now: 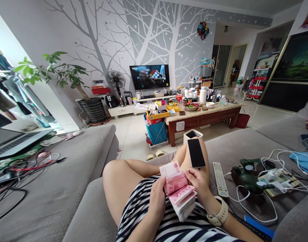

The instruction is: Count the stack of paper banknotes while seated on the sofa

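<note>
A folded stack of pink banknotes (pixel 180 198) rests above my lap, held between both hands. My left hand (pixel 157 195) grips its left edge, thumb on top. On the other side, my right hand (pixel 198 181) pinches the upper right edge; a cream watch (pixel 218 211) is on that wrist. One note at the top stands partly fanned out from the rest. The lower part of the bundle looks whitish. Just beyond the notes, a phone (pixel 195 153) with a dark screen lies on my right thigh.
To the right on the grey sofa lie a remote control (pixel 220 179), a dark green device (pixel 249 179) and a power strip (pixel 280 183) with white cables. A laptop (pixel 15 143) and tangled cables lie left. Ahead stands a crowded coffee table (pixel 204 116).
</note>
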`<state>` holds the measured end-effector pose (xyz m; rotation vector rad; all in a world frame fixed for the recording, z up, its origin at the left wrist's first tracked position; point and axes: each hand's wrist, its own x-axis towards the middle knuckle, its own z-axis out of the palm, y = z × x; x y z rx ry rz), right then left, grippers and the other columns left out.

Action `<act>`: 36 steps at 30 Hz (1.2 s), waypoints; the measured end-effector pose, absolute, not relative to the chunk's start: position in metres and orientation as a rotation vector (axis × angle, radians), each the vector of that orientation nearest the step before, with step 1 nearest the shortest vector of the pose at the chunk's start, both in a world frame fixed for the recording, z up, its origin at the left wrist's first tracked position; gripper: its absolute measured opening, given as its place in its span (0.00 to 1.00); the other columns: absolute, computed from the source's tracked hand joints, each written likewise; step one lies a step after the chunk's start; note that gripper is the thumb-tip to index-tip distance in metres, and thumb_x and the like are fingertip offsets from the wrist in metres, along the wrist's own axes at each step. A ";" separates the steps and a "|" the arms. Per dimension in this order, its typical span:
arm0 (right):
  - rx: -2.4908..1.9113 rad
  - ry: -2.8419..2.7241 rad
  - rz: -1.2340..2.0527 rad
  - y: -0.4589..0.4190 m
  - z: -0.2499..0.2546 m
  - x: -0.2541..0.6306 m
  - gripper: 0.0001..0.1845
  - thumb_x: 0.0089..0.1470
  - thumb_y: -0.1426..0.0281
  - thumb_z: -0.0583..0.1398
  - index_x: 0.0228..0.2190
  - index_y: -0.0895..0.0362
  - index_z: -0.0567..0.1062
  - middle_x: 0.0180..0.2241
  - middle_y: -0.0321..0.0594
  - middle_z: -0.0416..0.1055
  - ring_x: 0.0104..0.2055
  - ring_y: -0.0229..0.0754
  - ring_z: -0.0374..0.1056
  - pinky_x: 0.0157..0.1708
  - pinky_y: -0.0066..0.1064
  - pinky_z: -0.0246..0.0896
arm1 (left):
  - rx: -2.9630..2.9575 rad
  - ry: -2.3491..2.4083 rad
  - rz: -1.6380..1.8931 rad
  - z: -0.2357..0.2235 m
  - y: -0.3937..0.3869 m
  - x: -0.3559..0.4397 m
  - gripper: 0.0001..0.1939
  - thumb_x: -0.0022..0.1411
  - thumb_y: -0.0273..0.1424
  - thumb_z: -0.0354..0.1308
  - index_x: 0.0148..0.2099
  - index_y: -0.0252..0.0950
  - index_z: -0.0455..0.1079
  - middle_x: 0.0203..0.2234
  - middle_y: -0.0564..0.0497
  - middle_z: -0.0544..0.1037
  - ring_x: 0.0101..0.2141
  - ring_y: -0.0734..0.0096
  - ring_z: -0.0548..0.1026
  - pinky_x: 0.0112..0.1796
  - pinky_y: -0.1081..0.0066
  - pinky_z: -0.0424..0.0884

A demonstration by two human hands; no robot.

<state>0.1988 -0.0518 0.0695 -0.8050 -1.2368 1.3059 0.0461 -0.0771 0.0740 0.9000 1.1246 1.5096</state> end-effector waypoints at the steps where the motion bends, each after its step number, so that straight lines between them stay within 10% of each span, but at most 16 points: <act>1: -0.797 -1.230 1.331 -0.051 0.068 0.199 0.19 0.52 0.55 0.59 0.22 0.57 0.70 0.18 0.34 0.65 0.22 0.37 0.59 0.23 0.27 0.52 | 0.862 1.085 1.507 0.070 -0.076 0.046 0.11 0.53 0.37 0.58 0.32 0.37 0.78 0.30 0.48 0.81 0.34 0.59 0.75 0.41 0.64 0.69; 13: -0.810 -1.199 1.360 -0.039 0.051 0.200 0.19 0.42 0.62 0.67 0.34 0.56 0.67 0.18 0.27 0.63 0.19 0.33 0.56 0.21 0.24 0.48 | 0.733 0.921 1.407 0.062 -0.075 0.046 0.13 0.53 0.37 0.61 0.38 0.34 0.76 0.34 0.47 0.81 0.33 0.62 0.77 0.39 0.66 0.71; 36: -0.799 -1.242 1.321 -0.044 0.060 0.199 0.15 0.49 0.61 0.64 0.22 0.59 0.68 0.21 0.33 0.62 0.24 0.35 0.57 0.25 0.26 0.51 | 0.852 1.147 1.547 0.066 -0.073 0.043 0.14 0.53 0.40 0.58 0.34 0.34 0.77 0.34 0.49 0.81 0.37 0.60 0.75 0.43 0.65 0.69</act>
